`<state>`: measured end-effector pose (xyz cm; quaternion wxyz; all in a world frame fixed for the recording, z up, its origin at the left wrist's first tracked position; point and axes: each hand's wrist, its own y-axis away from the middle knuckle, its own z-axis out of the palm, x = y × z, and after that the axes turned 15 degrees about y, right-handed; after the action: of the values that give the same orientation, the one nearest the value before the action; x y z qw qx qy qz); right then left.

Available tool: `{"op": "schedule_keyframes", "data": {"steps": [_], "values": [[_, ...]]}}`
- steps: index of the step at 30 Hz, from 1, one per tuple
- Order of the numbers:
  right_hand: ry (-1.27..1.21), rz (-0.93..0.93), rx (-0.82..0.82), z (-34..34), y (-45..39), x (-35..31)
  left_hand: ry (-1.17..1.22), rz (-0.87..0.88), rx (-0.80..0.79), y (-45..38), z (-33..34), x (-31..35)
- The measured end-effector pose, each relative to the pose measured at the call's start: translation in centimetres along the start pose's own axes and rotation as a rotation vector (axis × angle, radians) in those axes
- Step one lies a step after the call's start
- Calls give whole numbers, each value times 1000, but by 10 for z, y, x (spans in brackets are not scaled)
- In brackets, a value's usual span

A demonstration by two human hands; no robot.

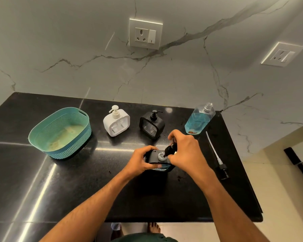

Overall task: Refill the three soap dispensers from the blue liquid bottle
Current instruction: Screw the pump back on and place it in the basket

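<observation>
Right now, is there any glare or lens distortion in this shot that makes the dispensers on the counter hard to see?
Head view: wide-angle bending curves the black countertop edges and tilts the wall sockets; bright streaks of glare cross the counter, one running just behind the left hand. The white dispenser and the rear black dispenser read clearly; the near black dispenser is partly hidden by both hands, the right hand gripping its pump.

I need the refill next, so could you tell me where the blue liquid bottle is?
In the head view the blue bottle stands uncapped at the counter's far right, right of the black dispenser, with its pump lying just nearer.
</observation>
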<state>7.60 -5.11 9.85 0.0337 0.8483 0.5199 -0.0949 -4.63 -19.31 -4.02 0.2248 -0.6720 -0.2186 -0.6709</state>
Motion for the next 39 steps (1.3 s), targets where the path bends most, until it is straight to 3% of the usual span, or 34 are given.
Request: {"op": "schedule_keyframes", "data": {"steps": [12,29,39], "values": [[-148,36,14,54,2,12,-4,24,40,1,1,-7],[-246,4,130,77,5,18,-44,67,63,1,1,-11],[-333,104,107,76,6,12,-42,72,50,0,1,-11]]}}
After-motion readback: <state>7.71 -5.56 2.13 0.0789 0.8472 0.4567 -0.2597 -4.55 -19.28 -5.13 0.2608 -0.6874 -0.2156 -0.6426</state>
